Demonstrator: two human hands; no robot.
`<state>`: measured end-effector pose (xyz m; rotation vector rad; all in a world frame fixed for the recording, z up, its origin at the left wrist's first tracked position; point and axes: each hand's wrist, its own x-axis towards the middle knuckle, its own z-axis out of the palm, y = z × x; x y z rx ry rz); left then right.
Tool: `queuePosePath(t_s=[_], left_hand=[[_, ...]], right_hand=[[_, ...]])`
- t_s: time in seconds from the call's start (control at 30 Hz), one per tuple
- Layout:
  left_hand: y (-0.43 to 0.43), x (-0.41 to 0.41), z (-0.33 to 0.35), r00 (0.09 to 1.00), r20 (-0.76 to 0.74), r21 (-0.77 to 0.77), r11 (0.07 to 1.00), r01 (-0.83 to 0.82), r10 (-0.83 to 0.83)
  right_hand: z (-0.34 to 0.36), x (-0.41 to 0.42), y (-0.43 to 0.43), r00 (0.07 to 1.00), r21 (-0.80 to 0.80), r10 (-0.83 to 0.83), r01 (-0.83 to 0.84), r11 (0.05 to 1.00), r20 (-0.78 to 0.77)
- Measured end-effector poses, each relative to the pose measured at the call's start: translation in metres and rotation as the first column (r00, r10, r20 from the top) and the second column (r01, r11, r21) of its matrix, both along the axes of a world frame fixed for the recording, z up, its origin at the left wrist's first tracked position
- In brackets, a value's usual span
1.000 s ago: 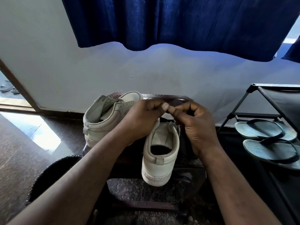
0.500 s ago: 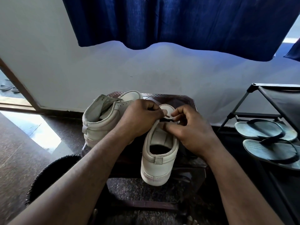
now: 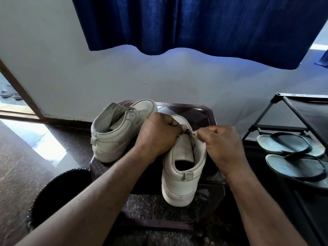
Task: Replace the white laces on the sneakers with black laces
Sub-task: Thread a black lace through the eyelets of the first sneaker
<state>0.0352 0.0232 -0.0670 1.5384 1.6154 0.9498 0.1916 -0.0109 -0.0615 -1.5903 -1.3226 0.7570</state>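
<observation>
**A:** What changed just now?

**B:** A moment ago both hands were up near the toe. Now they sit lower, at the side of the near shoe (image 3: pixel 179 176). The left hand (image 3: pixel 158 134) has its grip pinched on a small dark tip, which looks like the end of a black lace (image 3: pixel 187 131). The right hand (image 3: pixel 220 144) has its grip pinched on the white flap of the shoe, right by a lace hole.

**A:** So what does that mean?

**B:** I think the black lace is starting to go in. No white lace shows on either shoe, so that part looks done. The far shoe (image 3: pixel 115 132) lies tipped over at the left, with bare holes. It has no lace yet.

**A:** Where are the shoes?

**B:** Both sit on a small dark counter (image 3: pixel 204 112). The near shoe's heel hangs over the front edge.

**A:** And the room?

**B:** At the left, a doorway and a shiny floor (image 3: pixel 26 148). A round black thing (image 3: pixel 58 190) sits low down there. A blue curtain (image 3: pixel 195 23) hangs over a pale wall. At the right, a black rack (image 3: pixel 301 110) holds two flip-flops (image 3: pixel 292 153).
</observation>
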Motion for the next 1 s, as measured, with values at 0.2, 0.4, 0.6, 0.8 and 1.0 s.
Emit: queuePosePath(t_s=[0.2,0.4,0.6,0.8,1.0], left_hand=[[-0.004,0.004,-0.004,1.000,0.012,0.028,1.000,-0.009,0.009],[-0.003,0.002,-0.003,0.998,-0.045,0.043,0.998,0.036,-0.034],[-0.002,0.005,-0.007,0.996,-0.086,0.059,0.998,0.018,-0.013],[-0.002,0.007,-0.009,0.992,-0.128,0.082,0.997,0.013,-0.003],[-0.002,0.002,-0.007,0.991,-0.128,0.071,0.996,0.060,-0.051]], right_hand=[[-0.011,-0.013,0.000,0.979,0.124,-0.198,0.192,0.974,0.043],[-0.010,-0.012,0.000,0.979,0.107,-0.198,0.191,0.976,0.055],[-0.015,-0.009,0.002,0.984,0.127,-0.174,0.168,0.978,0.035],[-0.024,-0.002,0.013,0.941,-0.055,-0.054,0.038,0.998,-0.333],[-0.032,0.005,0.022,0.924,-0.124,0.066,-0.121,0.985,-0.376]])
